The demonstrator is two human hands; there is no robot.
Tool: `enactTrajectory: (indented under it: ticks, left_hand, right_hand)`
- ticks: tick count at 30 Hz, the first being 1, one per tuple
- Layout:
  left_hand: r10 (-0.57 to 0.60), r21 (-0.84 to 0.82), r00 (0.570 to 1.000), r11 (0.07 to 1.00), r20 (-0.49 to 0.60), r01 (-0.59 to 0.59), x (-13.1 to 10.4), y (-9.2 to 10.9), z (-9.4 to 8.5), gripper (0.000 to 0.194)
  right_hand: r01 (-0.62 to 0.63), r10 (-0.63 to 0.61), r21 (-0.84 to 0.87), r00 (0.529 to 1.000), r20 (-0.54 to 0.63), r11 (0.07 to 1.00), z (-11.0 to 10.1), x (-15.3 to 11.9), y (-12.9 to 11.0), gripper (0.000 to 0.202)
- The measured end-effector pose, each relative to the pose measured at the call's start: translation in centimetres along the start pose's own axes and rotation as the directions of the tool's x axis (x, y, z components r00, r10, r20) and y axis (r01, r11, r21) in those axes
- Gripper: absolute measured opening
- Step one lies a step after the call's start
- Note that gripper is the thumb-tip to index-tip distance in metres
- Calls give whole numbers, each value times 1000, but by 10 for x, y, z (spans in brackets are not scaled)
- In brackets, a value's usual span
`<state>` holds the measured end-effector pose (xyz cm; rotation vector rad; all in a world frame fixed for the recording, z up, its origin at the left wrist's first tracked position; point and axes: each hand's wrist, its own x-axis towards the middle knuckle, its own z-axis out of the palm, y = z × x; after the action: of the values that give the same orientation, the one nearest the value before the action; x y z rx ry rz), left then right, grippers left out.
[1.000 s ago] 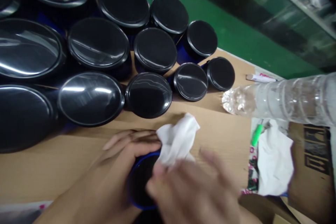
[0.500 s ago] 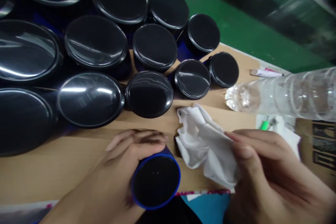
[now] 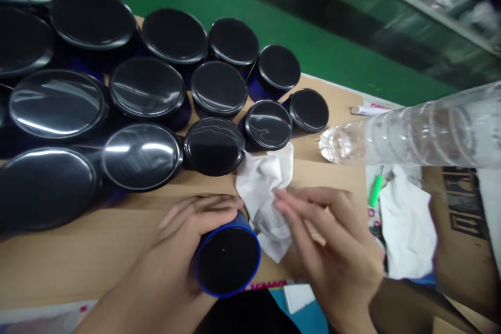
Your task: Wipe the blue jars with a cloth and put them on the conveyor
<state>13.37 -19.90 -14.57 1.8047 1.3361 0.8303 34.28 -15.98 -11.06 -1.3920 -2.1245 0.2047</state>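
My left hand [image 3: 172, 255] is wrapped round a blue cylinder [image 3: 229, 261] with a dark round end and a bright blue rim, tilted toward me. Whether that dark end is a lid or an opening, I cannot tell. Between the fingertips of my right hand [image 3: 336, 245] a crumpled white cloth [image 3: 262, 177] is pinched. It hangs close beside the cylinder's right side; whether the two touch is unclear. Beyond my hands, several similar blue cylinders with glossy black tops [image 3: 213, 146] stand in rows.
A clear plastic bottle [image 3: 415, 135] lies on its side at the right, near a white marker [image 3: 370, 110]. A green-handled tool [image 3: 376, 190] and another white cloth [image 3: 409, 224] lie below it. Brown cardboard [image 3: 129, 250] covers the work surface. Behind is a green floor [image 3: 313, 26].
My right hand has moved left with the white cloth, bringing it nearer the cylinder. My left hand keeps its hold. The view has shifted, showing more of the right side.
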Motion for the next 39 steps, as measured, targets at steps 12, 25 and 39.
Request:
enactTrajectory:
  ticks: [12, 25, 39]
  left_hand:
    - [317, 82, 845, 946, -431, -314, 39, 36, -21, 60]
    - [302, 178, 854, 952, -424, -249, 44, 67, -31, 61]
    - [494, 290, 807, 864, -324, -413, 49, 36, -36, 69]
  right_hand:
    - [36, 0, 394, 996, -91, 918, 9, 5, -20, 68]
    - [-125, 117, 698, 991, 59, 705, -7, 19, -51, 54]
    - [-145, 210, 800, 977, 24, 582, 2, 36, -63, 68]
